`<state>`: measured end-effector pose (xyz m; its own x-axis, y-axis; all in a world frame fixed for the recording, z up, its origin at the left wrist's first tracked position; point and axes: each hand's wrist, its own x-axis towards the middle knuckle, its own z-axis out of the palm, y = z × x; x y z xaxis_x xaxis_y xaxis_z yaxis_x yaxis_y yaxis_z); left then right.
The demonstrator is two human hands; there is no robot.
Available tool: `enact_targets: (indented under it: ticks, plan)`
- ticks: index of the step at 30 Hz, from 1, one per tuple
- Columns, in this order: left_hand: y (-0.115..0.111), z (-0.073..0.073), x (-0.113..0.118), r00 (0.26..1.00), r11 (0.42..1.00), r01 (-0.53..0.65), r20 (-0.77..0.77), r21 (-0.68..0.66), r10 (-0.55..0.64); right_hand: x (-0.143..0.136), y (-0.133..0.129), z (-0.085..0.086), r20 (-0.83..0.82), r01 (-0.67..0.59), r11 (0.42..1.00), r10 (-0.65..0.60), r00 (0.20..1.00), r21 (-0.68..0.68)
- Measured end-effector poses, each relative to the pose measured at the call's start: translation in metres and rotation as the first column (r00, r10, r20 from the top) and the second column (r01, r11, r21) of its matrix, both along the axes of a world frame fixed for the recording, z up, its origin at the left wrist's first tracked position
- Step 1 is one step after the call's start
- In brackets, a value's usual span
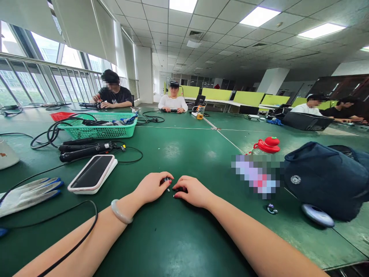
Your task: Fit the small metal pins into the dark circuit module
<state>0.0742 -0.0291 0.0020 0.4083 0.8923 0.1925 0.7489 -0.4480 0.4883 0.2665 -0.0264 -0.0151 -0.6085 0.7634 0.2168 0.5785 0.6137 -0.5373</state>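
Observation:
On the green tabletop (173, 238), my left hand (152, 187) and my right hand (194, 191) rest close together, fingertips almost meeting. The left fingers curl over a small dark piece (165, 179) with a shiny edge, too small to name. My right thumb and fingers are bent inward in a pinch; something dark shows under them, but I cannot make it out. A tiny white bit (168, 189) lies between the hands. Around my left wrist sits a pale bangle (118, 212), and a black cable crosses that forearm.
Left of my hands are a phone (91, 174), a work glove (30, 195), black hand tools (86, 151) and a green basket (99, 132). To the right stand a dark blue bag (325, 181) and a red-lidded bottle (267, 145). Several people sit farther off.

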Motion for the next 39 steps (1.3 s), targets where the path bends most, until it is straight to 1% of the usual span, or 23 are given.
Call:
enact_targets:
  ticks: [5, 9, 12, 15, 20, 25, 32, 35, 39]
  plan:
    - [-0.0029, 0.0012, 0.0013, 0.995, 0.994, 0.089, 0.044, -0.071, -0.086, -0.0045, -0.0011, -0.0045, 0.062, -0.032, 0.990, 0.024, 0.998, 0.135]
    - [-0.0031, 0.0003, 0.0018, 0.990, 0.988, 0.137, 0.053, -0.074, -0.133, -0.0035, -0.0009, -0.0045, 0.070, -0.041, 0.987, 0.030, 0.997, 0.158]
    - [-0.0015, -0.0019, 0.0016, 0.989, 0.988, 0.135, 0.061, -0.070, -0.131, -0.0019, -0.0007, -0.0044, 0.057, -0.041, 0.989, 0.033, 0.998, 0.142]
    - [0.0004, -0.0034, 0.0008, 0.991, 0.989, 0.123, 0.061, -0.081, -0.118, -0.0008, -0.0005, -0.0047, 0.008, -0.029, 0.994, 0.028, 1.000, 0.105]
    - [0.0013, -0.0030, 0.0003, 0.995, 0.993, 0.092, 0.039, -0.079, -0.089, -0.0009, -0.0007, -0.0043, -0.078, 0.009, 0.998, -0.004, 0.997, 0.055]
    - [0.0004, -0.0025, 0.0003, 0.994, 0.993, 0.097, 0.056, -0.069, -0.093, -0.0006, -0.0009, -0.0040, -0.130, 0.034, 0.999, -0.029, 0.991, 0.040]
    - [0.0018, -0.0045, -0.0007, 0.994, 0.994, 0.079, 0.081, -0.074, -0.073, 0.0021, 0.0005, -0.0029, -0.194, 0.132, 0.991, -0.135, 0.972, -0.031]
    - [0.0024, -0.0046, -0.0005, 0.995, 0.995, 0.083, 0.067, -0.054, -0.079, 0.0025, 0.0004, -0.0018, -0.197, 0.147, 0.989, -0.150, 0.969, -0.030]
    - [0.0036, -0.0047, -0.0003, 0.996, 0.997, 0.072, 0.047, -0.016, -0.072, 0.0017, 0.0000, -0.0005, -0.208, 0.138, 0.990, -0.137, 0.969, -0.008]
